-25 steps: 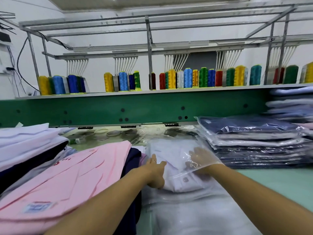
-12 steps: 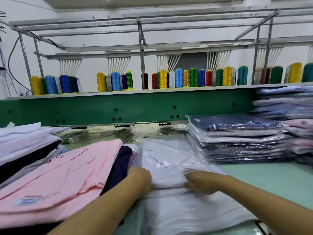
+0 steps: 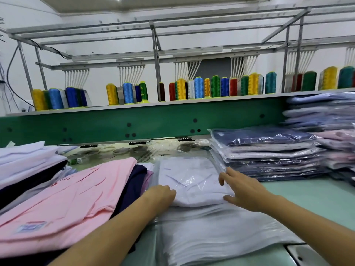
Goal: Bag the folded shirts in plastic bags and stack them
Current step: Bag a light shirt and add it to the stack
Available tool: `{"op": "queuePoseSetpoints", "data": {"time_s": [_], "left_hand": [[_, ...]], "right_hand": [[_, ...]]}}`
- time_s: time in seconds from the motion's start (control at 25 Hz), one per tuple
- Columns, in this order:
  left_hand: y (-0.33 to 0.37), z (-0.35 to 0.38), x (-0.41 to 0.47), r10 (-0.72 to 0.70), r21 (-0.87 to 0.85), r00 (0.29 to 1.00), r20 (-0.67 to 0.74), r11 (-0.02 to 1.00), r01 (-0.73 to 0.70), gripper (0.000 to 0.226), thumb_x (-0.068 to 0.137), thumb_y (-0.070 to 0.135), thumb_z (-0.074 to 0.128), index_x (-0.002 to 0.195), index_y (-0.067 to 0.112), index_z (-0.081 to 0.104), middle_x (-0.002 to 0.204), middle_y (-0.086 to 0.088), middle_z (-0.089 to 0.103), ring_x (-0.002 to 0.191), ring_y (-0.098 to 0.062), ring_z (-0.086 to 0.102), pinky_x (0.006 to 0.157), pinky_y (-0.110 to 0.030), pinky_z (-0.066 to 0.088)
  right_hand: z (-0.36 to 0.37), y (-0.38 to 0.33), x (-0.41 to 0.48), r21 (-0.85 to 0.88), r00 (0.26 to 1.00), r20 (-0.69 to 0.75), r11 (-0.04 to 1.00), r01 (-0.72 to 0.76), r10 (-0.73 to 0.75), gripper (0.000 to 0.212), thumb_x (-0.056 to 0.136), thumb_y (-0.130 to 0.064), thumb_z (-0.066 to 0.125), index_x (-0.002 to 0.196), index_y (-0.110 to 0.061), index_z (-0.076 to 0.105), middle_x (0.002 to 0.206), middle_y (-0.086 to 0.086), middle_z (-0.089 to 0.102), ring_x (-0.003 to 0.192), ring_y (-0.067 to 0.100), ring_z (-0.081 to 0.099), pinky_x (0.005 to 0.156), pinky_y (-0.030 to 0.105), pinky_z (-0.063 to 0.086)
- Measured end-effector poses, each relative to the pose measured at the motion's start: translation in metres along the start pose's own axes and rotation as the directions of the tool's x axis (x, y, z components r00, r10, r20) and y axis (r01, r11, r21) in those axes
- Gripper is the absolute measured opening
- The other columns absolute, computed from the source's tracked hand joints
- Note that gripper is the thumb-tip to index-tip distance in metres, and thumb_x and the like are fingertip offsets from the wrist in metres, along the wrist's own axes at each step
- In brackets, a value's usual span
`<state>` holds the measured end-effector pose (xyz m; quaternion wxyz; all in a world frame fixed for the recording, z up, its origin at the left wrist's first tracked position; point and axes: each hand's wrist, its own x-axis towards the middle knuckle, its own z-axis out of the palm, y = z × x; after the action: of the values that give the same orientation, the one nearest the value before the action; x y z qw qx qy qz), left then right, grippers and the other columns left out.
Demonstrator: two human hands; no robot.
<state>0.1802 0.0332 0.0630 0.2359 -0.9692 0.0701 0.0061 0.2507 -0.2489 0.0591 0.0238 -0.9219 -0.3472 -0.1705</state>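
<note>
Right hand: released, fingers spread flat on the bag's right edge.
Left hand: knuckles curled at the shirt's near-left corner; the grasp is hidden, so I cannot tell.
White shirt: one, mostly inside a clear plastic bag, lying on the pile of empty bags between the hands.
Step in hand: seating the shirt. It looks best pushed square to the bag's far end and the film smoothed before lifting.
Bagged stack: just to the right on the desk; about eight, though the edges blur.
Second stack: beyond it, blurred and uncounted.
Unbagged pile: to the left, pink shirt on top and several beneath.
</note>
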Motion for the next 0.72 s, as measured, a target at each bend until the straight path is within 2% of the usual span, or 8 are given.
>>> {"op": "queuePoseSetpoints", "data": {"time_s": [0.08, 0.2, 0.32, 0.44, 0.52, 0.6, 0.64, 0.72], "left_hand": [[0.002, 0.0, -0.002, -0.009, -0.021, 1.0, 0.013, 1.0, 0.009, 0.026, 0.096, -0.002, 0.038, 0.12, 0.006, 0.047, 0.115, -0.018, 0.057, 0.1, -0.039, 0.06, 0.066, -0.039, 0.034], [0.003, 0.0, -0.005, 0.008, -0.044, 0.997, 0.076, 0.999, -0.005, 0.026, 0.095, -0.001, 0.038, 0.119, 0.007, 0.047, 0.115, -0.018, 0.055, 0.098, -0.039, 0.059, 0.066, -0.04, 0.035], [0.003, -0.009, -0.01, 0.013, -0.097, 0.994, 0.112, 0.995, -0.002, 0.023, 0.094, 0.002, 0.039, 0.113, 0.009, 0.05, 0.115, -0.017, 0.054, 0.085, -0.032, 0.052, 0.064, -0.039, 0.037], [0.004, -0.015, -0.016, 0.033, -0.136, 0.979, 0.201, 0.991, -0.005, 0.016, 0.091, 0.007, 0.049, 0.105, 0.014, 0.051, 0.117, -0.013, 0.055, 0.081, -0.027, 0.047, 0.061, -0.035, 0.039], [0.005, -0.016, -0.018, 0.037, -0.164, 0.954, 0.297, 0.986, 0.013, 0.02, 0.086, 0.007, 0.056, 0.101, 0.017, 0.048, 0.117, -0.01, 0.057, 0.081, -0.027, 0.051, 0.066, -0.036, 0.044], [0.004, -0.021, -0.02, 0.04, -0.233, 0.916, 0.4, 0.971, 0.059, 0.024, 0.082, 0.009, 0.058, 0.105, 0.008, 0.052, 0.114, -0.014, 0.065, 0.076, -0.028, 0.056, 0.067, -0.034, 0.046], [0.003, -0.025, -0.021, 0.036, -0.278, 0.892, 0.452, 0.955, 0.102, 0.031, 0.081, 0.013, 0.059, 0.11, 0.007, 0.055, 0.113, -0.016, 0.067, 0.074, -0.029, 0.057, 0.068, -0.033, 0.046], [0.002, -0.034, -0.02, 0.033, -0.315, 0.847, 0.531, 0.935, 0.161, 0.037, 0.08, 0.015, 0.059, 0.117, 0.008, 0.058, 0.112, -0.017, 0.067, 0.076, -0.029, 0.06, 0.071, -0.032, 0.047]], "right_hand": [[0.01, 0.006, -0.001, 0.03, 0.991, 0.126, 0.999, -0.046, 0.042, 0.015, 0.094, -0.026, 0.055, 0.102, -0.032, 0.044, 0.101, -0.01, 0.047, 0.086, 0.02, 0.054, 0.063, 0.034, 0.039], [0.013, 0.014, 0.0, 0.038, 0.987, 0.156, 0.999, -0.034, 0.028, 0.03, 0.086, 0.0, 0.045, 0.091, -0.029, 0.044, 0.093, -0.01, 0.045, 0.085, 0.02, 0.053, 0.067, 0.037, 0.042], [0.0, 0.027, 0.004, 0.053, 0.986, 0.164, 0.998, -0.017, 0.008, 0.039, 0.076, 0.004, 0.041, 0.088, -0.033, 0.044, 0.091, -0.011, 0.047, 0.086, 0.014, 0.051, 0.071, 0.037, 0.044], [-0.004, 0.033, -0.002, 0.176, 0.94, 0.333, 0.984, 0.012, -0.071, 0.041, 0.073, 0.002, 0.041, 0.081, -0.037, 0.051, 0.093, -0.014, 0.054, 0.088, 0.007, 0.049, 0.078, 0.031, 0.044], [0.004, 0.034, -0.01, 0.272, 0.899, 0.424, 0.962, -0.008, -0.113, 0.031, 0.073, -0.01, 0.047, 0.081, -0.039, 0.055, 0.097, -0.016, 0.057, 0.086, 0.003, 0.048, 0.079, 0.025, 0.044], [0.006, 0.035, -0.014, 0.373, 0.88, 0.463, 0.924, -0.087, -0.104, 0.02, 0.069, -0.029, 0.053, 0.084, -0.038, 0.064, 0.098, -0.016, 0.059, 0.083, 0.003, 0.051, 0.08, 0.026, 0.046], [0.005, 0.036, -0.013, 0.426, 0.88, 0.466, 0.896, -0.128, -0.096, 0.023, 0.067, -0.038, 0.053, 0.083, -0.037, 0.069, 0.097, -0.016, 0.062, 0.083, 0.003, 0.055, 0.082, 0.028, 0.048], [0.002, 0.035, -0.007, 0.492, 0.89, 0.452, 0.848, -0.195, -0.057, 0.028, 0.074, -0.041, 0.048, 0.076, -0.033, 0.075, 0.091, -0.012, 0.071, 0.079, 0.005, 0.06, 0.082, 0.031, 0.051]]}}
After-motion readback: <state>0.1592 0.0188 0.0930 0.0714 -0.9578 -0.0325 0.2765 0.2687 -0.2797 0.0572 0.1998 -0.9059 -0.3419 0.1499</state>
